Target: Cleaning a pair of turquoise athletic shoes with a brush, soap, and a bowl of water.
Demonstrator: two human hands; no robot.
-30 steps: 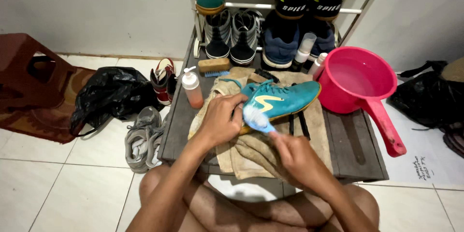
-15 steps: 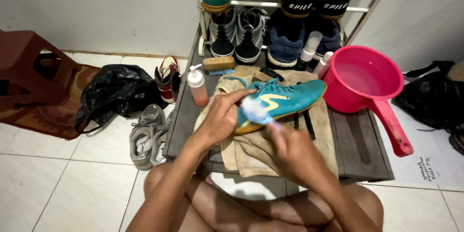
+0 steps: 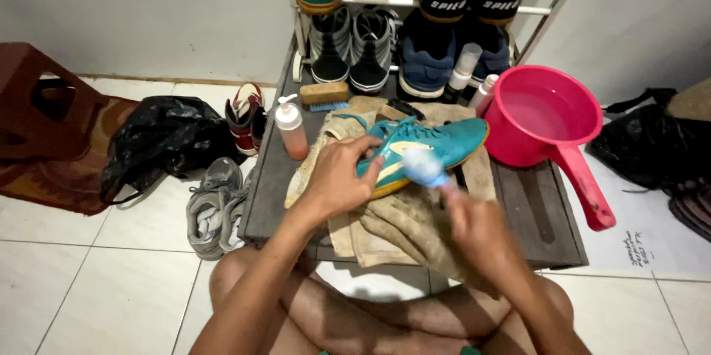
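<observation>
A teal sports shoe (image 3: 437, 144) with a yellow stripe lies on its side on a beige towel (image 3: 404, 218), on a low dark wooden bench (image 3: 533, 207). My left hand (image 3: 337, 177) grips the shoe at its heel end. My right hand (image 3: 474, 225), blurred, holds a small light-blue brush (image 3: 422, 166) whose head rests against the shoe's side.
A pink water dipper (image 3: 552, 125) stands at the right of the bench, a pump bottle (image 3: 290, 127) and a wooden brush (image 3: 324, 94) at the left. A shoe rack (image 3: 415, 3) with several shoes is behind. A black bag (image 3: 159, 148), grey sneakers (image 3: 215, 203) and a maroon stool (image 3: 33, 99) lie left.
My right hand with the brush has shifted a little along the shoe's side; its blur shows motion. The left hand keeps its hold on the shoe.
</observation>
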